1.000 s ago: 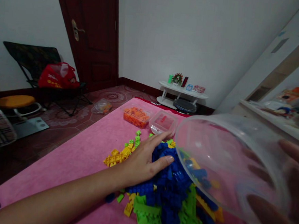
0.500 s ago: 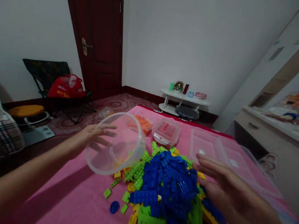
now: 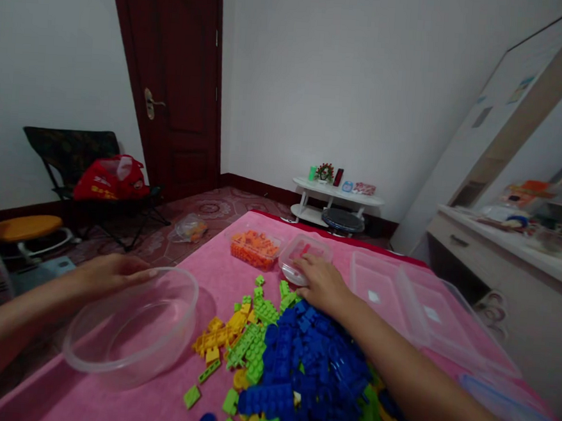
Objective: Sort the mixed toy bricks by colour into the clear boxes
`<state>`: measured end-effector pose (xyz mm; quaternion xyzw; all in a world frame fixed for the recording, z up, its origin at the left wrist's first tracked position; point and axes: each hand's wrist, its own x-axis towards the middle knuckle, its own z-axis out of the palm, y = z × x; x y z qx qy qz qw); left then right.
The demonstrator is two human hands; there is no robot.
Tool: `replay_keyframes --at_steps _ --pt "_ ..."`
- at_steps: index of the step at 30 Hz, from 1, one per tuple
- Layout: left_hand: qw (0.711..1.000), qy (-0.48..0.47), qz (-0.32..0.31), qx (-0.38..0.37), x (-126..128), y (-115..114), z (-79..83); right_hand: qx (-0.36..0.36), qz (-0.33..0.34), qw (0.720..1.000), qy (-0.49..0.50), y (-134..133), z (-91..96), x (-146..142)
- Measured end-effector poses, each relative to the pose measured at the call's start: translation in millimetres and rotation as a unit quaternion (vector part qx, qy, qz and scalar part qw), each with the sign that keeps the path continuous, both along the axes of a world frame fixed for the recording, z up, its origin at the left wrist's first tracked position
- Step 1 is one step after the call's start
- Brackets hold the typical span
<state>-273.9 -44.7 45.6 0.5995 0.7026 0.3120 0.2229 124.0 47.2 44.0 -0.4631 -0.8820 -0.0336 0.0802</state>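
A heap of toy bricks, blue on top with green and yellow around it, lies on the pink tablecloth. My left hand rests on the far rim of a clear plastic bowl, which sits upright and empty at the table's left edge; the fingers curl over the rim. My right hand reaches over the heap and lies on the edge of a small clear box of red bricks, its fingers bent down at the box.
A clear box of orange bricks stands beside the red one. Two flat clear trays lie at the right. Beyond the table are a dark door, a folding chair with a red bag, a low white stand and a dresser.
My left hand carried the clear bowl from the air down onto the table at the left. My right hand moved from beside the heap forward to the box of red bricks.
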Motion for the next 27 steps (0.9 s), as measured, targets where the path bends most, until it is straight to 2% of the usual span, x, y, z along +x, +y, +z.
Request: replay_keyframes --at_steps 3,7,10,15,21,24,27 --pt "0.996 0.085 -0.024 0.001 11.2 6.5 13.9 0.027 0.01 0.995 -0.098 3.8 1.1 -14.0" --pt "0.991 0.086 -0.092 0.038 38.5 7.1 24.6 0.042 0.06 0.983 -0.166 11.3 3.6 -15.4" --pt "0.979 0.096 -0.168 0.062 66.4 5.3 26.5 0.041 0.074 0.982 -0.172 15.1 7.7 -8.0" --pt "0.955 0.108 -0.262 0.089 120.6 -0.1 25.9 0.06 0.035 0.987 -0.143 13.6 16.7 6.5" --pt "0.925 0.086 -0.357 0.102 170.9 -1.9 16.9 0.102 0.01 0.994 -0.039 18.5 22.4 30.3" --pt "0.927 0.052 -0.355 0.109 189.0 3.1 4.7 0.132 -0.031 0.99 0.051 19.1 19.3 39.9" --pt "0.938 -0.042 -0.329 0.102 208.9 17.7 -10.7 0.169 -0.111 0.962 0.182 12.2 12.9 43.5"
